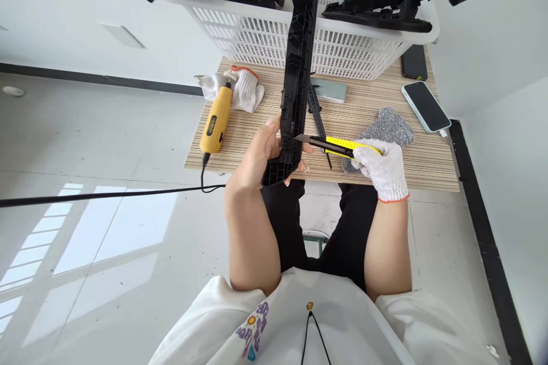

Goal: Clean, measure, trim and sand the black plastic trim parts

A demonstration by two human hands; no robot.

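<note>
My bare left hand [260, 151] is wrapped round the lower end of a long black plastic part [294, 77], which rises away from me over the table. A white knitted glove covers my right hand [382, 166], closed on a yellow utility knife [342, 145]. The knife's blade is out, pointing left, and its tip meets the edge of the black part in this view; whether it touches cannot be made out. Behind the part lies a black caliper [315, 111], partly hidden. A grey knitted glove [389, 126] rests just beyond my right hand.
A white slatted basket [257, 34] with several black plastic parts [385, 8] stands at the table's back. A yellow rotary tool [217, 118] with a cord lies left, by a white glove [247, 90]. A grey-green block [329, 90] and two phones [426, 105] lie on the table [269, 77].
</note>
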